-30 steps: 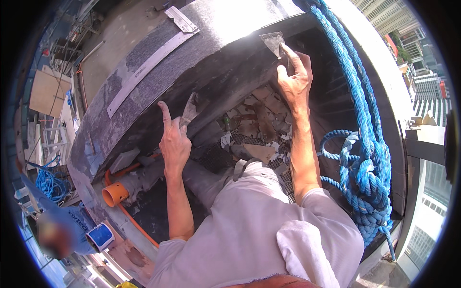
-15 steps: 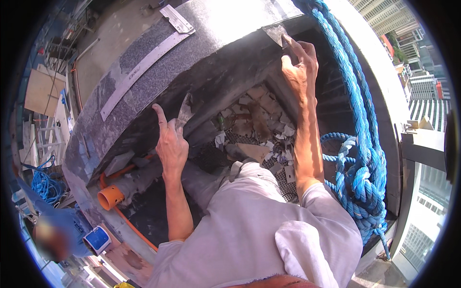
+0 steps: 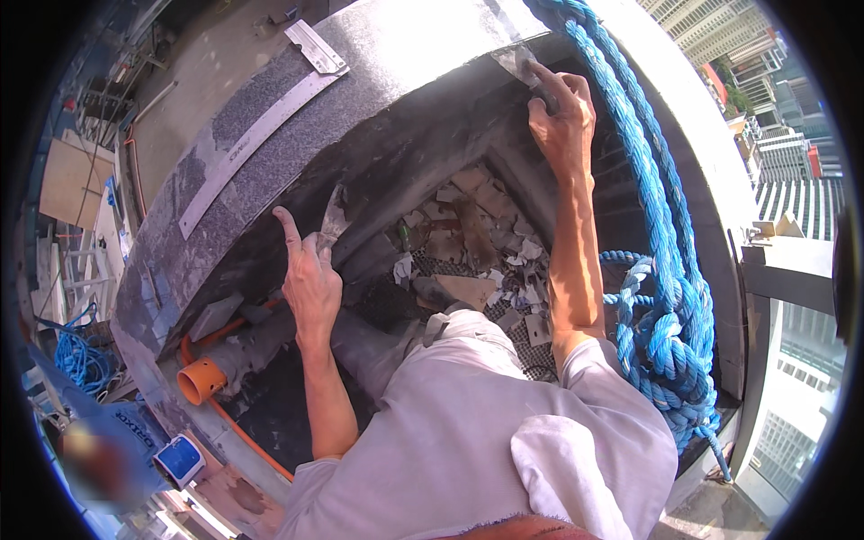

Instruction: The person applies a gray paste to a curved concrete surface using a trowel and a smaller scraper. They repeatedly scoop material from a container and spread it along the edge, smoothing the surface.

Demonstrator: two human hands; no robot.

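Observation:
My left hand [image 3: 312, 286] grips a putty knife [image 3: 336, 219], its blade pointing up beside the dark inner wall of the pit. The index finger of that hand is stretched out toward the stone edge. Farther up, my right hand [image 3: 567, 115] is closed on a second scraper [image 3: 517, 63], whose wide, smeared blade lies at the underside edge of the speckled grey stone ledge [image 3: 270, 148]. Pale streaks mark the ledge just above this blade. A metal square [image 3: 256, 135] rests on the ledge, left of both hands.
Thick blue rope [image 3: 643, 144] hangs on the right, knotted at its lower end. Broken tile pieces [image 3: 472, 211] litter the pit floor. An orange pipe [image 3: 201, 382] juts out at lower left. Near the left rim stands another person [image 3: 117, 441]; tall buildings [image 3: 792, 180] appear beyond the right wall.
The whole view has shifted slightly left. Relative to the ledge, my right hand and its scraper have moved a little to the right. My left hand keeps its hold on the putty knife.

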